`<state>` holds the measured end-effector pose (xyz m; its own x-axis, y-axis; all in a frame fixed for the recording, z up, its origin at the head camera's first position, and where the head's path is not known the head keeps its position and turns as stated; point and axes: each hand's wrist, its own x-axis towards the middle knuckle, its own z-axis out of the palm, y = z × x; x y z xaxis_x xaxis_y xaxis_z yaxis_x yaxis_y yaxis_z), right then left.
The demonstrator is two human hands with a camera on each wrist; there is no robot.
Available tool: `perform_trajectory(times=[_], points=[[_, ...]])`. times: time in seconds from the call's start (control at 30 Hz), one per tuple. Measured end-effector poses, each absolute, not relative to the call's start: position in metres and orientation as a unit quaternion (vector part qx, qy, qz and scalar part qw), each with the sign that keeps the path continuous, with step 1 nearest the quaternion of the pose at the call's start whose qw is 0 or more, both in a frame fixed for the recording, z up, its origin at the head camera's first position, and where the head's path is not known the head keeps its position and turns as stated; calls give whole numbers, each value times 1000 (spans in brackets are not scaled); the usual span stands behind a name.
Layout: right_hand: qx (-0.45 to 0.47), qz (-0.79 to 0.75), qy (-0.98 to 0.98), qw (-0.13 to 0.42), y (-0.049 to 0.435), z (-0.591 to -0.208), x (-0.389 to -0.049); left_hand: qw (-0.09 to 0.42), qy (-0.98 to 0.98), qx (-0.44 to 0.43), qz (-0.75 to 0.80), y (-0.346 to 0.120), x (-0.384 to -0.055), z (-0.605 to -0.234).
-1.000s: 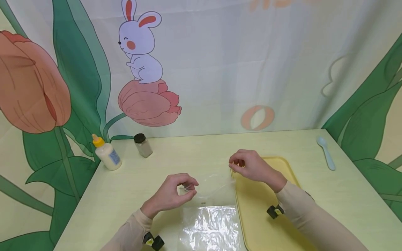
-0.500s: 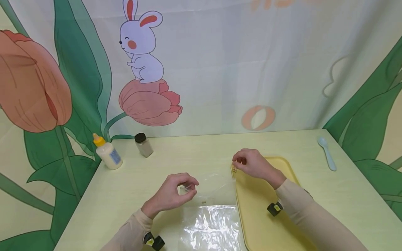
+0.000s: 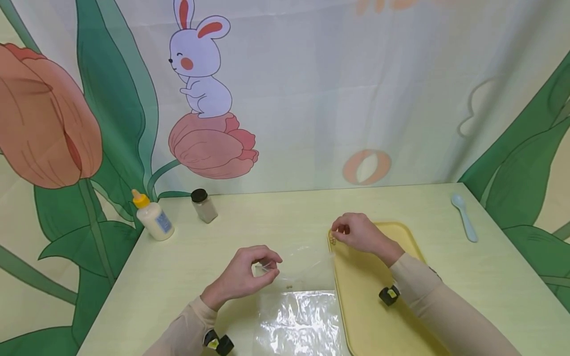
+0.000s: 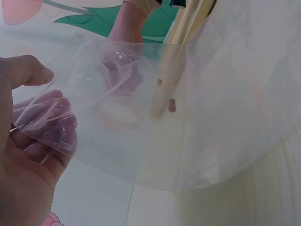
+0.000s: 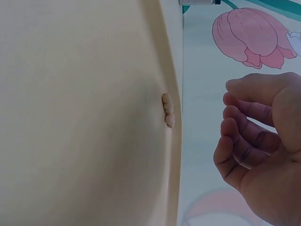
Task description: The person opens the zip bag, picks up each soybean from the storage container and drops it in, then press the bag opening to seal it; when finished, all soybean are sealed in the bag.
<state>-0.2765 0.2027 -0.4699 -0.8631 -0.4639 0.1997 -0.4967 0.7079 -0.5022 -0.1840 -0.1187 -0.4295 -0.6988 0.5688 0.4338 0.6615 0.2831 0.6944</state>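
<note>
Clear bag (image 4: 202, 141), bits (image 4: 172, 105) plainest from left wrist

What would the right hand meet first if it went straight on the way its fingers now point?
Probably the small tan pieces at the edge of the yellow tray, though depth is unclear, so the tray's rim might come first.

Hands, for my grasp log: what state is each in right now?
Left hand: holding a clear plastic bag.
Right hand: curled; whether it pinches anything cannot be told.
</note>
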Motion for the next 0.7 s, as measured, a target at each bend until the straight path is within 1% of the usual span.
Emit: perform_trajectory(times=[0.23, 0.53, 0.7], points=[[256, 266, -929, 5, 205, -477, -281, 49, -801, -380, -460, -118, -184, -430], [283, 233, -930, -6, 203, -486, -285, 43, -800, -378, -464, -118, -184, -428], [295, 219, -930, 0, 201, -489, -286, 42, -801, -377, -464, -118, -185, -428]])
